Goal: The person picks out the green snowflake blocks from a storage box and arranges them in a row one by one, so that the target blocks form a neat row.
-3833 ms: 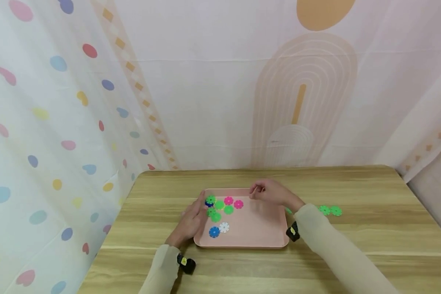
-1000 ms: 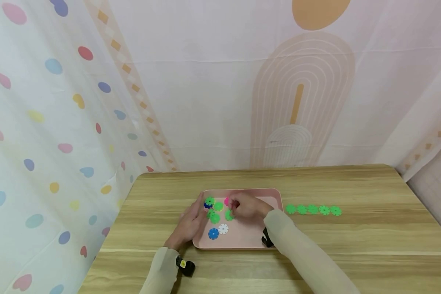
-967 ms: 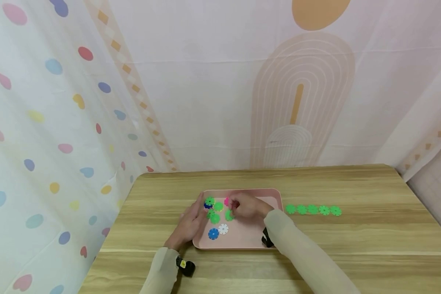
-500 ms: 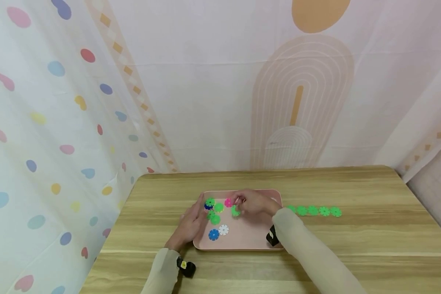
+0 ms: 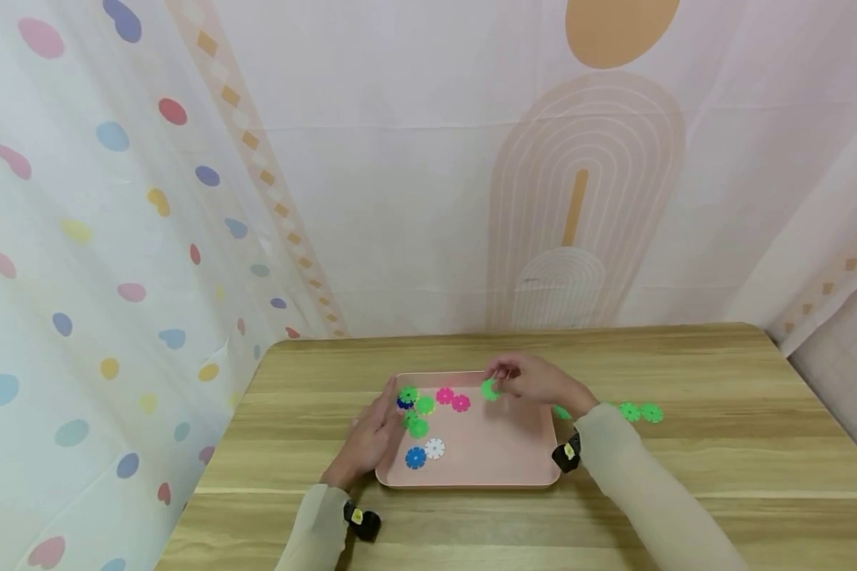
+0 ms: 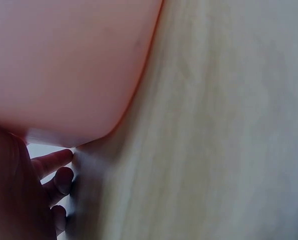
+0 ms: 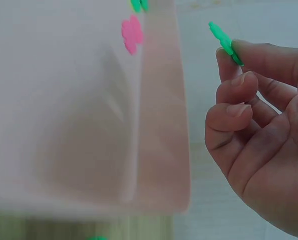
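My right hand [image 5: 539,381] pinches a green snowflake disc [image 5: 490,389] between thumb and index finger, over the far right part of the pink tray [image 5: 489,464]. In the right wrist view the disc [image 7: 223,41] is seen nearly edge-on, with the other fingers curled beneath it. My left hand [image 5: 373,436] rests along the tray's left side, fingers extended at the rim. Inside the tray lie several green discs [image 5: 418,428], two pink discs [image 5: 460,403], a white disc [image 5: 435,449], a blue disc [image 5: 416,457] and a dark blue one [image 5: 405,403], partly covered.
Right of the tray, green discs [image 5: 652,412] lie on the wooden table [image 5: 721,452], partly hidden by my right forearm. A patterned curtain [image 5: 414,198] hangs behind the table. Each wrist wears a small black camera [image 5: 363,522].
My right hand has taken the green disc from beside the pink discs, lifted it and moved right with it. Both pink discs show again. The left hand stays at the tray's side.
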The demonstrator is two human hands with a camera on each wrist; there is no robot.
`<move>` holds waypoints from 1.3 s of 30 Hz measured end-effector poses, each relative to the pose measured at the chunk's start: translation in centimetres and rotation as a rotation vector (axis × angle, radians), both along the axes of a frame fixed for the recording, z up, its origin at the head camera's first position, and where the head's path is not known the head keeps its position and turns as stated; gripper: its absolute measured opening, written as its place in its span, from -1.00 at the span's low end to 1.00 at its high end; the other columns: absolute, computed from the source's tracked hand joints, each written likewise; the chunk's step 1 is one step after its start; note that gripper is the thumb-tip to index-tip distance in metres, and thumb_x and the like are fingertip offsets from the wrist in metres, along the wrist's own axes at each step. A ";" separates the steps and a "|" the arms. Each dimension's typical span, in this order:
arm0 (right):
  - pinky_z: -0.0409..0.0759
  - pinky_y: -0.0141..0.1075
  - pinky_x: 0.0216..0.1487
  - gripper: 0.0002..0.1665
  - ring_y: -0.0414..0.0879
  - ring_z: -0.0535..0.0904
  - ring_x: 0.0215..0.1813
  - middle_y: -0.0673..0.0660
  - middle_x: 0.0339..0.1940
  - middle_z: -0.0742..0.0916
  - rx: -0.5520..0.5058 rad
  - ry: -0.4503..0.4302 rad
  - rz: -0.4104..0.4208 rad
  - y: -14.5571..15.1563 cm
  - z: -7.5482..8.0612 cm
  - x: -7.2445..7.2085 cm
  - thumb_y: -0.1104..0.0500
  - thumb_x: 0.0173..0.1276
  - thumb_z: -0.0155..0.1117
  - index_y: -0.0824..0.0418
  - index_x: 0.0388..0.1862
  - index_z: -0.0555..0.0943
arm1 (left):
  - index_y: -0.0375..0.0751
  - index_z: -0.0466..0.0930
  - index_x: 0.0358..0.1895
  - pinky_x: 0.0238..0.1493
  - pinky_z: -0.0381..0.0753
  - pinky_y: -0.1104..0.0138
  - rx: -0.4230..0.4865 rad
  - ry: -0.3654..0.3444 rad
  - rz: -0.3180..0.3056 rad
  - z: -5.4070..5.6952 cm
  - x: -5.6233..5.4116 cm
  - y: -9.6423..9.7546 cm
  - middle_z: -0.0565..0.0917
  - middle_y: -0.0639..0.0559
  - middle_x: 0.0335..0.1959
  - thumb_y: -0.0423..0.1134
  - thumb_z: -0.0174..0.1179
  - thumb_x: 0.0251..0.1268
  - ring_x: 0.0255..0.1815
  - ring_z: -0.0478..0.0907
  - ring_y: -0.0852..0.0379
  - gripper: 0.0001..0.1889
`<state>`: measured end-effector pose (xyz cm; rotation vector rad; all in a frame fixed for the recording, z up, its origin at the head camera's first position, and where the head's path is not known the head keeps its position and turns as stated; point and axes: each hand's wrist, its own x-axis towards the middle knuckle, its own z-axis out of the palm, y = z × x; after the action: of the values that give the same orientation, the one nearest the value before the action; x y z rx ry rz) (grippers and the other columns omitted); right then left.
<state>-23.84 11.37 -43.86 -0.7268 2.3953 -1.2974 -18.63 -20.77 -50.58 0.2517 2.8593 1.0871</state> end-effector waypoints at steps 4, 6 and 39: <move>0.48 -0.35 -0.36 -0.76 -0.12 0.46 -0.33 0.09 -0.25 0.65 -0.019 -0.008 -0.042 1.6 0.2 0.3 0.34 0.39 0.16 0.23 -0.01 0.64 | -0.02 -0.18 0.63 0.43 -0.13 -0.29 0.002 -0.006 -0.001 0.0 0.0 0.0 -0.01 0.00 0.62 -0.04 -0.19 0.63 0.59 -0.05 -0.25 -0.36; 0.48 -0.36 -0.36 -0.76 -0.11 0.46 -0.32 0.09 -0.25 0.64 -0.026 -0.015 -0.057 2.6 0.2 0.3 0.33 0.41 0.16 0.23 0.00 0.64 | -0.03 -0.18 0.63 0.44 -0.17 -0.30 0.003 -0.009 0.001 0.0 0.0 0.0 -0.01 -0.01 0.63 -0.04 -0.19 0.63 0.59 -0.06 -0.26 -0.35; 0.44 -0.30 -0.52 -0.62 -0.17 0.39 -0.52 0.04 -0.40 0.59 0.000 -0.003 -0.447 20.9 -2.3 5.5 0.16 0.54 0.12 0.46 0.12 0.49 | -0.03 -0.19 0.63 0.47 -0.23 -0.29 0.000 -0.015 -0.006 -0.2 -0.1 0.0 -0.02 -0.01 0.63 -0.04 -0.17 0.62 0.60 -0.08 -0.23 -0.34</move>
<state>-18.33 32.28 -46.19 -0.1873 2.6495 -1.4526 -18.73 -20.76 -50.73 0.2510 2.8431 1.0833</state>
